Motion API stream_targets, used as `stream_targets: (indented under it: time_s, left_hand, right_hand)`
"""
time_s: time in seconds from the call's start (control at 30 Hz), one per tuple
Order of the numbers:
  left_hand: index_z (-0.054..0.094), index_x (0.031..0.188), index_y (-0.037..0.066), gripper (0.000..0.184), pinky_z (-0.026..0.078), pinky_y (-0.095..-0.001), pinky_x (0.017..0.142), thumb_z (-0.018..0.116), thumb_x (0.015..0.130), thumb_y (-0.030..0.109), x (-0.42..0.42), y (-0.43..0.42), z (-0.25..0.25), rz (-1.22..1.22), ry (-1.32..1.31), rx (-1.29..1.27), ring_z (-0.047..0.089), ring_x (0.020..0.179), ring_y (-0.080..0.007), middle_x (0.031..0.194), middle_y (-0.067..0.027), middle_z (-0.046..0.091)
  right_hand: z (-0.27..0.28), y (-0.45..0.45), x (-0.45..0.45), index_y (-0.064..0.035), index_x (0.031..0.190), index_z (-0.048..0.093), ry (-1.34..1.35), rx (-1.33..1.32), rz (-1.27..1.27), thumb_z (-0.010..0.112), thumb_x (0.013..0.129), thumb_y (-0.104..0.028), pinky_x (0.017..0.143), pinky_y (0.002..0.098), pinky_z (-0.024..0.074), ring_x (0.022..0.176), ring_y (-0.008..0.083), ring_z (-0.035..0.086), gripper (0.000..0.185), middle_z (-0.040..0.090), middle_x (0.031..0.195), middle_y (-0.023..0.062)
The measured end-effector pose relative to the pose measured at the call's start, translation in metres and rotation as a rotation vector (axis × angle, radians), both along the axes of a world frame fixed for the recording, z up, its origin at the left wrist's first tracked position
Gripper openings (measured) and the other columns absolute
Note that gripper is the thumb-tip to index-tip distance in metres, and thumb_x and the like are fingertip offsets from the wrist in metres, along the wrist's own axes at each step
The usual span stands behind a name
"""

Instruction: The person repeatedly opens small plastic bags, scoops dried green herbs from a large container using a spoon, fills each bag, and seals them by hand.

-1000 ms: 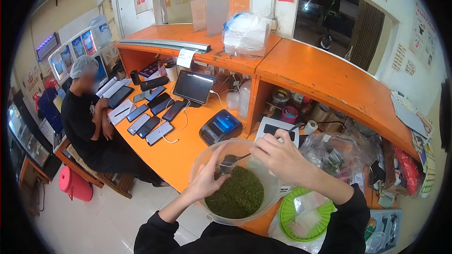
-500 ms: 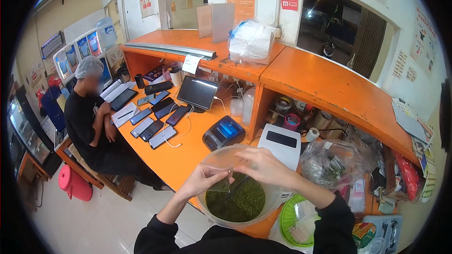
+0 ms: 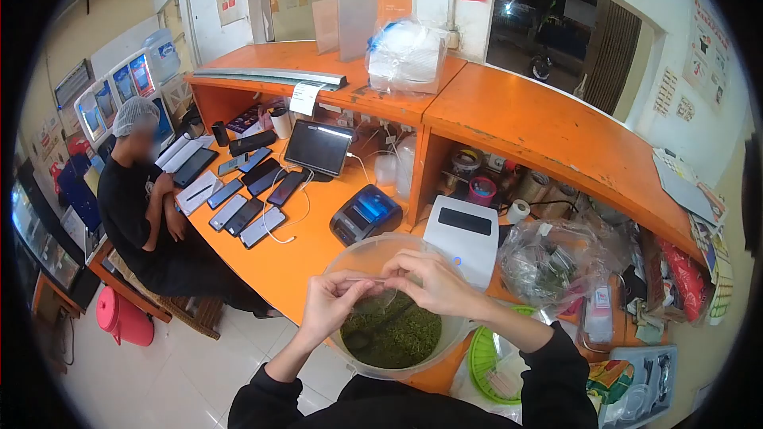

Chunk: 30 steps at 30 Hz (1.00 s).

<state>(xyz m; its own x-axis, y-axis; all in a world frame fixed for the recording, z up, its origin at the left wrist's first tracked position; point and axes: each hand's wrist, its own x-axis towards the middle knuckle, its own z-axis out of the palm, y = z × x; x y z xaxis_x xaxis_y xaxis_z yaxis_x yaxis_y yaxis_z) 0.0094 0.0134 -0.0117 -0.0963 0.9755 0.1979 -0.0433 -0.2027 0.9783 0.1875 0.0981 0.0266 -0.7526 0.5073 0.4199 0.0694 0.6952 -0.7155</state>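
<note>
A translucent round tub [image 3: 461, 342] with chopped green stuff [image 3: 409, 338] in it stands at the counter's near edge. Over its opening, my left hand [image 3: 338, 299] and my right hand [image 3: 421, 280] meet, fingertips pinched on the top edge of a small clear plastic bag [image 3: 383, 299]. How much the bag holds is too small to tell. A dark spoon [image 3: 362, 339] lies in the green stuff, below my left hand.
A seated person [image 3: 135, 191] in a hair net is at the left. Several phones [image 3: 262, 226], a tablet screen [image 3: 318, 147], a black printer [image 3: 366, 213] and a white device [image 3: 461, 242] stand on the orange counter. A green lid [image 3: 482, 361] lies right of the tub.
My right hand has let go of the spoon, which now lies in the tub. Both hands have come together on the small bag's top edge. The view has shifted slightly.
</note>
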Motion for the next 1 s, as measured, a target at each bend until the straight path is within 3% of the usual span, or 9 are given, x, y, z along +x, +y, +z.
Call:
stream_targets:
  time_s: [0.2,0.4,0.6,0.73,0.8,0.93,1.0]
  left_hand:
    - [0.065,0.089,-0.006,0.009,0.053,-0.0238,0.072,0.060,0.085,0.001,0.009,-0.008,0.006,0.057,0.118,0.039,0.066,0.081,-0.0138,0.088,-0.0124,0.068]
    - [0.067,0.081,-0.003,0.004,0.051,-0.0223,0.066,0.064,0.080,-0.001,0.011,-0.007,0.009,0.138,0.391,0.278,0.065,0.069,-0.0100,0.076,-0.0084,0.069]
    - [0.066,0.089,-0.006,0.010,0.050,-0.0224,0.064,0.060,0.081,-0.003,0.017,-0.015,0.016,0.084,0.358,0.229,0.064,0.067,-0.0117,0.072,-0.0103,0.068]
    - [0.066,0.092,-0.007,0.015,0.052,-0.0238,0.068,0.055,0.086,0.001,0.011,-0.015,0.001,0.011,0.293,0.128,0.066,0.073,-0.0135,0.079,-0.0111,0.069]
    - [0.067,0.094,-0.006,0.017,0.052,-0.0237,0.069,0.053,0.089,0.004,0.016,-0.011,0.003,-0.080,0.154,0.118,0.066,0.077,-0.0137,0.085,-0.0104,0.070]
    - [0.065,0.098,-0.007,0.018,0.051,-0.0249,0.076,0.052,0.089,0.002,0.022,-0.007,0.006,-0.135,0.225,0.085,0.066,0.082,-0.0162,0.089,-0.0122,0.069]
    - [0.064,0.100,-0.007,0.018,0.051,-0.0255,0.078,0.053,0.089,0.001,0.022,-0.007,0.006,-0.120,0.336,0.101,0.066,0.083,-0.0169,0.091,-0.0131,0.068]
  right_hand:
    - [-0.005,-0.005,0.003,0.0011,0.087,0.059,0.076,0.141,0.012,0.061,0.081,-0.002,0.067,0.0328,0.0448,0.075,0.0261,0.057,0.007,0.059,0.082,0.0108]
    - [-0.006,-0.015,0.003,0.0016,0.086,0.059,0.099,0.120,0.002,0.060,0.080,-0.001,0.068,0.0345,0.0432,0.076,0.0271,0.055,0.007,0.057,0.080,0.0105]
    - [-0.008,-0.015,0.008,-0.0002,0.087,0.059,0.064,0.299,0.019,0.059,0.073,0.004,0.070,0.0351,0.0418,0.076,0.0274,0.054,0.015,0.055,0.077,0.0109]
    - [-0.008,-0.015,0.015,-0.0024,0.087,0.060,0.004,0.356,0.002,0.059,0.068,0.006,0.068,0.0347,0.0415,0.073,0.0264,0.054,0.022,0.055,0.075,0.0099]
    - [-0.011,-0.016,0.019,-0.0028,0.088,0.060,0.026,0.347,-0.022,0.060,0.069,0.005,0.067,0.0350,0.0413,0.071,0.0267,0.054,0.020,0.056,0.073,0.0097]
    - [-0.027,-0.015,0.033,-0.0027,0.088,0.060,0.075,0.287,-0.092,0.064,0.075,0.000,0.061,0.0330,0.0419,0.063,0.0230,0.054,0.014,0.056,0.071,0.0078]
    - [-0.021,-0.022,0.044,-0.0024,0.087,0.061,0.032,0.069,-0.122,0.066,0.077,-0.004,0.058,0.0305,0.0422,0.062,0.0186,0.055,0.011,0.056,0.072,0.0068]
